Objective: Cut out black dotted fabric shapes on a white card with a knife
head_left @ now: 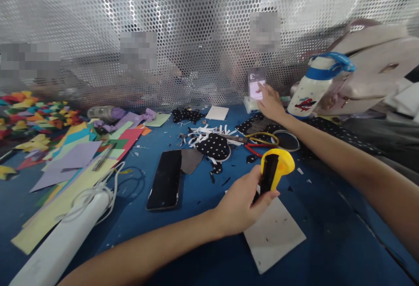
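My left hand (240, 201) is closed around a yellow-and-black object (278, 166) with a rounded, flared yellow end; its exact kind is unclear. Below it lies a pale grey square sheet (275, 233) with dark specks. Further back, my right hand (270, 100) reaches to an upright phone (257, 81) with a lit screen. A finger touches the screen and the hand grips nothing. Between the hands lie scissors (240, 139) with gold handles, red-handled scissors (253, 150), and a black polka-dot fabric piece (214, 145) among white paper strips.
A dark phone (164, 179) lies flat at centre left. Coloured papers (75, 159), a white power strip (65, 238) with cables and a pile of folded paper (36, 116) cover the left. A bottle (310, 85) and a pink bag (369, 68) stand before the perforated metal wall (196, 24).
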`<state>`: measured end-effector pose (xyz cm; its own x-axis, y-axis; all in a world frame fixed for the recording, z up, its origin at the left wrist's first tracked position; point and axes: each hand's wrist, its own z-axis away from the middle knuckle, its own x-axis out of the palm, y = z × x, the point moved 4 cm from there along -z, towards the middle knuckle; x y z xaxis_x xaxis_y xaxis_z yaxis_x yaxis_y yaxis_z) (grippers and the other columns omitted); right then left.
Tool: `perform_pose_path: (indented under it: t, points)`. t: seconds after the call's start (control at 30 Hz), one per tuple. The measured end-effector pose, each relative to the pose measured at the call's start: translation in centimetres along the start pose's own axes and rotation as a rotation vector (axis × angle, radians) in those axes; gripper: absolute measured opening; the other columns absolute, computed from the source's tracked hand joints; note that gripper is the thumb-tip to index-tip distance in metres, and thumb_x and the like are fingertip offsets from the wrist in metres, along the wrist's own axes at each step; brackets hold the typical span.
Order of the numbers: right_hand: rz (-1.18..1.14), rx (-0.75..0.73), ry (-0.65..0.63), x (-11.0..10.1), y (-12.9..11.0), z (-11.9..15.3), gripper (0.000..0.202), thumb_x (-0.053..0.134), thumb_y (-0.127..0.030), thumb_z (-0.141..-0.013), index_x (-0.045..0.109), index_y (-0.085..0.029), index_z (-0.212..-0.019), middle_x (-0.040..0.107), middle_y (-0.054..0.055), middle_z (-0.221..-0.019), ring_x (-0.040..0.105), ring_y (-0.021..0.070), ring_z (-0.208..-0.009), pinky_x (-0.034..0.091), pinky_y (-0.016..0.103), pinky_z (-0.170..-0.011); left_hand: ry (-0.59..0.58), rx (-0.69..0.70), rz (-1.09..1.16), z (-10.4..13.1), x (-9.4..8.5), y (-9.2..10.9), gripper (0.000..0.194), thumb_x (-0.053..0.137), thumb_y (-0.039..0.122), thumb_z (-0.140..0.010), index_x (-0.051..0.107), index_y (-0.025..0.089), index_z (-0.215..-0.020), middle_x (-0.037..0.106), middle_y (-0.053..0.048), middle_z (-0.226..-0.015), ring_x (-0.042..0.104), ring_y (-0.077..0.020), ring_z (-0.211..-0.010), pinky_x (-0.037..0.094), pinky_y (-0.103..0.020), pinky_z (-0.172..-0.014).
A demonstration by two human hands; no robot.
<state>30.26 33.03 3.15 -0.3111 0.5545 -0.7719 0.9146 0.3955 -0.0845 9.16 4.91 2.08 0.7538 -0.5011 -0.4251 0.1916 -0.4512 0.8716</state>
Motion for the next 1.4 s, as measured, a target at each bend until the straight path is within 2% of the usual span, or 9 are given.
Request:
perform_pose_path:
  t: [0.1,0.23,0.4,0.8,0.97,1.1,1.4]
  points:
    - [0.001,0.005,-0.002,-0.1,-0.1,0.1,0.066,0.045,-0.020,-0.087,0.024,-0.011,-0.149,0.046,0.017,-0.147,0.029,0.0325,-0.145,0.031,0.057,-0.113,-0.001,0.002,0.003,0.0,0.0,0.1,0.035,0.050,0.036,-0.096,0.048,0.014,-0.124,0.065,-0.011,-0.098,0.062,-0.0223,-0.084,0.053,-0.038,-0.076]
    - [0.005,0.024,-0.001,-0.3,0.1,0.3,0.062,0.046,-0.019,-0.086,0.029,-0.012,-0.146,0.039,0.018,-0.152,0.029,0.0328,-0.145,0.031,0.056,-0.113,0.001,0.000,0.001,0.0,0.0,0.1,0.035,0.050,0.037,-0.096,0.049,0.016,-0.124,0.065,-0.010,-0.099,0.062,-0.0225,-0.085,0.053,-0.038,-0.077]
    - [0.014,0.047,0.009,-0.5,0.5,0.4,0.064,0.045,-0.019,-0.087,0.026,-0.009,-0.147,0.039,0.021,-0.151,0.027,0.0338,-0.145,0.031,0.057,-0.113,0.008,-0.002,0.001,0.0,0.0,0.2,0.036,0.051,0.036,-0.095,0.049,0.016,-0.125,0.066,-0.009,-0.097,0.062,-0.0226,-0.084,0.053,-0.039,-0.076]
    - [0.012,-0.090,-0.050,-0.1,-1.5,-0.9,0.061,0.043,-0.022,-0.090,0.030,-0.013,-0.149,0.047,0.016,-0.147,0.027,0.0314,-0.146,0.027,0.056,-0.114,0.011,0.009,-0.008,0.0,0.0,0.2,0.034,0.051,0.035,-0.095,0.049,0.016,-0.123,0.066,-0.009,-0.097,0.063,-0.0219,-0.083,0.053,-0.037,-0.075]
    - [-0.007,-0.050,-0.018,0.0,-1.6,-0.7,0.065,0.042,-0.024,-0.090,0.025,-0.009,-0.151,0.053,0.017,-0.141,0.027,0.0326,-0.146,0.026,0.057,-0.114,0.008,0.001,-0.007,0.0,0.0,0.1,0.035,0.051,0.035,-0.095,0.049,0.016,-0.124,0.066,-0.009,-0.095,0.063,-0.0218,-0.082,0.053,-0.037,-0.074]
    - [-0.028,-0.029,0.002,-0.4,-1.4,-0.3,0.066,0.041,-0.022,-0.089,0.023,-0.008,-0.152,0.051,0.017,-0.142,0.026,0.0314,-0.146,0.025,0.055,-0.115,0.005,0.004,-0.003,-0.1,0.0,0.1,0.036,0.051,0.036,-0.095,0.049,0.016,-0.124,0.065,-0.009,-0.095,0.063,-0.0220,-0.082,0.053,-0.037,-0.074]
    - [-0.181,0.059,0.011,-2.5,-1.8,0.9,0.063,0.043,-0.017,-0.082,0.034,-0.011,-0.144,0.046,0.018,-0.146,0.030,0.0330,-0.145,0.025,0.058,-0.116,0.003,0.005,-0.011,0.0,0.2,0.2,0.033,0.051,0.036,-0.095,0.049,0.016,-0.121,0.065,-0.009,-0.097,0.062,-0.0217,-0.081,0.053,-0.037,-0.074]
